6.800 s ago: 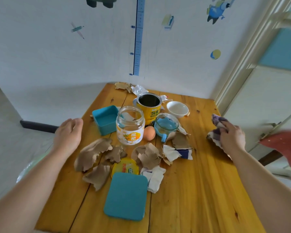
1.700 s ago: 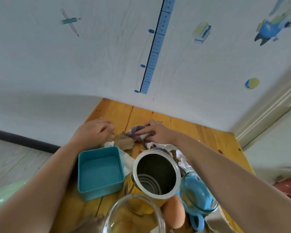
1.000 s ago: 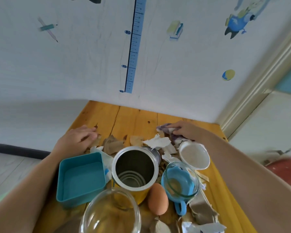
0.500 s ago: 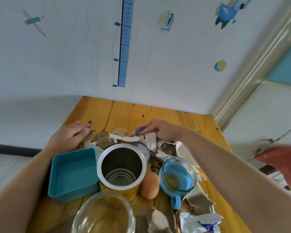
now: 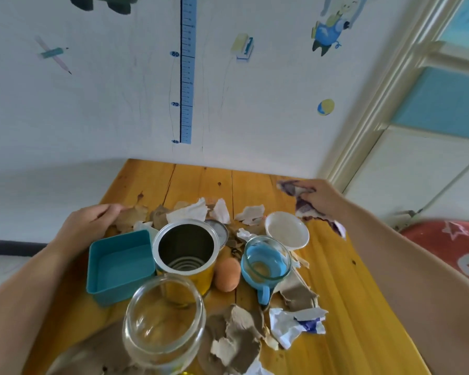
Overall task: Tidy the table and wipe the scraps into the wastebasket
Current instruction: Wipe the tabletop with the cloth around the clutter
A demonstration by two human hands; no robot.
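Observation:
Brown and white paper scraps [image 5: 198, 213] lie bunched behind the yellow tin can [image 5: 186, 253] on the wooden table [image 5: 344, 288]. More torn scraps [image 5: 238, 328] cover the near part. My left hand [image 5: 88, 221] rests at the left edge, fingers touching a brown scrap [image 5: 132, 217]. My right hand [image 5: 321, 198] grips a purple-patterned cloth [image 5: 299, 201] at the far right corner, pressed onto the table.
A teal box [image 5: 119, 266], an empty glass jar [image 5: 163, 323], an egg [image 5: 227, 274], a glass on a blue cup [image 5: 266, 262] and a white bowl [image 5: 287, 232] stand mid-table. The wall is close behind. A red cushion [image 5: 450, 247] lies right of the table.
My right hand has swept the cloth from the middle back of the table out to the far right corner. The left hand stays by the scraps at the left edge.

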